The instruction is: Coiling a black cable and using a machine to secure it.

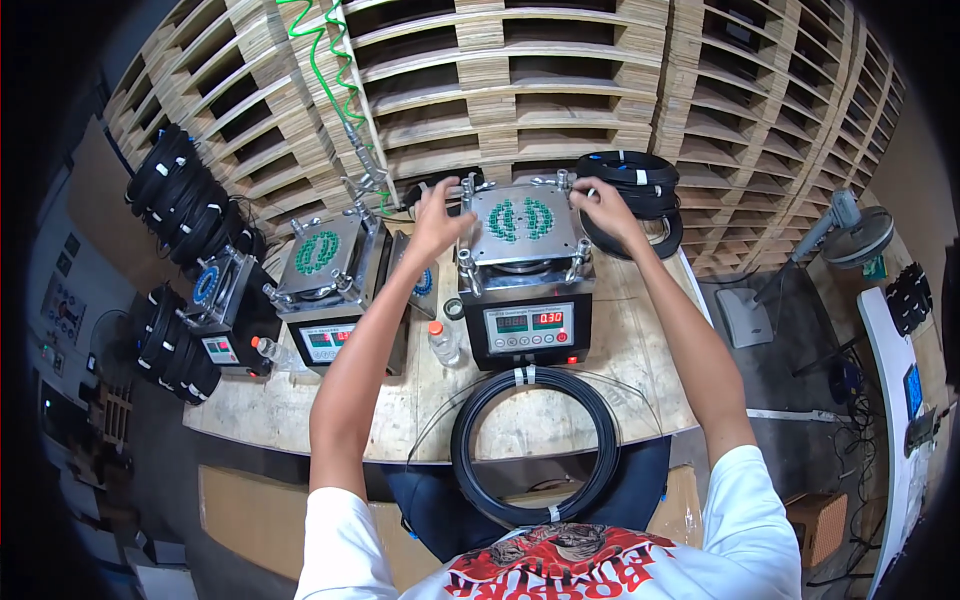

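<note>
A polishing machine [528,335] with a lit red display stands on the bench in front of me. Its square metal plate [487,240] carries a ring of green connectors [521,219] and has a clamp post at each corner. My left hand [437,222] is beside the plate's far left corner, thumb and fingers apart, close to the clamp post [467,187] there. On the opposite side my right hand [606,208] is near the far right clamp post [563,180], fingers bent but apart. I see nothing held in either hand. A coil of black cable [463,440] lies between the machine and my lap.
Two similar machines [330,285] [225,300] stand to the left. Orange-capped bottles [443,345] are on the bench [430,390]. Black cable coils [640,190] lie at the far right and hang [170,185] at left. Wooden pallets [560,80] rise behind; a fan [850,240] stands right.
</note>
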`<state>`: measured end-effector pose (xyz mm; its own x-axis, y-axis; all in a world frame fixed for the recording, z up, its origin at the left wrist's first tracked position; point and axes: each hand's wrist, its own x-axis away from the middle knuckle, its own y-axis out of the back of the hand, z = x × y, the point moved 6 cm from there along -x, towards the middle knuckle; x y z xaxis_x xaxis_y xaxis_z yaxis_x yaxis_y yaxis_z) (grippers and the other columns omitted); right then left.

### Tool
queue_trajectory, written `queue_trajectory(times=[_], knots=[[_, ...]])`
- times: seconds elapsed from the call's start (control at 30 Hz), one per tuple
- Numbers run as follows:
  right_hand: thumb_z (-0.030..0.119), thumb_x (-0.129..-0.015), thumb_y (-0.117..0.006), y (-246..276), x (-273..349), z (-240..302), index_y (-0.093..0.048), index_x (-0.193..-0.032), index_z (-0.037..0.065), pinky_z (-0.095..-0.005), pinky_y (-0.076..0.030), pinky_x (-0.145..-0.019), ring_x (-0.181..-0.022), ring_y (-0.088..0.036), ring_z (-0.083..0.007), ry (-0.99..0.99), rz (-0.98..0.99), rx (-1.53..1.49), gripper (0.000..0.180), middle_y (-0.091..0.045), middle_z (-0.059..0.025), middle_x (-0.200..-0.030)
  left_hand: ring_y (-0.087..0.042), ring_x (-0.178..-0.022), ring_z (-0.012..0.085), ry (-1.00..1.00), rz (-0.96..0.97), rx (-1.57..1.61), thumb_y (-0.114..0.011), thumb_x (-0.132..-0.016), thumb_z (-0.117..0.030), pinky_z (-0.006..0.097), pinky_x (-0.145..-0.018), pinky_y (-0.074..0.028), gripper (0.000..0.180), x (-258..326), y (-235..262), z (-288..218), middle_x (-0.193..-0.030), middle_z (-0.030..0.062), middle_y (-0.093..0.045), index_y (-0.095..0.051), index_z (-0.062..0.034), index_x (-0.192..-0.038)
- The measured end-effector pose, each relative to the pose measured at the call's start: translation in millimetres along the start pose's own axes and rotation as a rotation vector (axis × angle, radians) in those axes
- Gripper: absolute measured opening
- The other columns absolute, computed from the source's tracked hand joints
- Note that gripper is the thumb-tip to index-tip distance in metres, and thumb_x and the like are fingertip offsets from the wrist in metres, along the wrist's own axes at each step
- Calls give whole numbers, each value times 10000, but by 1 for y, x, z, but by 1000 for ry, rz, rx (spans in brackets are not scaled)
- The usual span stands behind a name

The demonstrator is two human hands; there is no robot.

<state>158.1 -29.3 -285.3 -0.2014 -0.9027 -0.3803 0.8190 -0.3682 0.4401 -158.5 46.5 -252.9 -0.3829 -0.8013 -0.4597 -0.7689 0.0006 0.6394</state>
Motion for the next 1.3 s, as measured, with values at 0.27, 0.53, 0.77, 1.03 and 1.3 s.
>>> queue_trajectory(times=[0.27, 0.53, 0.77, 1.03, 1.3], knots=[[401, -995, -476, -41, -28, 51, -601, -1290, 230, -629, -381, -989, -1235, -465, -434, 8, 97, 627, 363, -499, -228, -1310, -267, -1416, 423, 11, 245, -525, -461, -980, -370, 729, -1053, -290, 414, -46, -20, -6, -1537, 159, -330, -587, -172, -1321], [362, -1032, -466, -52, -28, 38, -498, -1416, 113, -464, -373, -1083, -1242, -470, -451, 196, 250, 418, 459, -525, -287, -1283, -287, -1366, 549, -119, 298, -315, -440, -1002, -458, 568, -1138, -281, 480, -45, -21, 28, -1557, 300, -205, -494, -253, -1433], [398, -1021, -523, -6, 61, 72, -339, -1534, 143, -329, -418, -1037, -1168, -537, -200, 106, 343, -46, 602, -392, -138, -1525, -295, -1440, 373, 52, 607, 306, -576, -917, -615, 478, -1155, -296, 894, 59, 29, -32, -1621, 171, -165, -153, -200, -1587], [385, -830, -774, -14, 135, 80, -242, -1569, 162, -408, -309, -1135, -1391, -382, -314, 42, 248, -248, 938, -339, -217, -1528, -204, -1487, 335, 60, 421, 570, -856, -730, -396, 445, -1203, -218, 1144, 112, 6, -38, -1627, 155, -178, -134, -170, -1589], [387, -791, -817, -44, 139, 52, -318, -1510, 93, -398, -325, -1108, -1319, -435, -327, 6, -190, -289, 924, -429, -266, -1406, -441, -1279, 362, 118, -61, 370, -862, -721, -401, 437, -1082, -369, 1121, 117, -10, -48, -1382, 243, -348, -172, -128, -1561]])
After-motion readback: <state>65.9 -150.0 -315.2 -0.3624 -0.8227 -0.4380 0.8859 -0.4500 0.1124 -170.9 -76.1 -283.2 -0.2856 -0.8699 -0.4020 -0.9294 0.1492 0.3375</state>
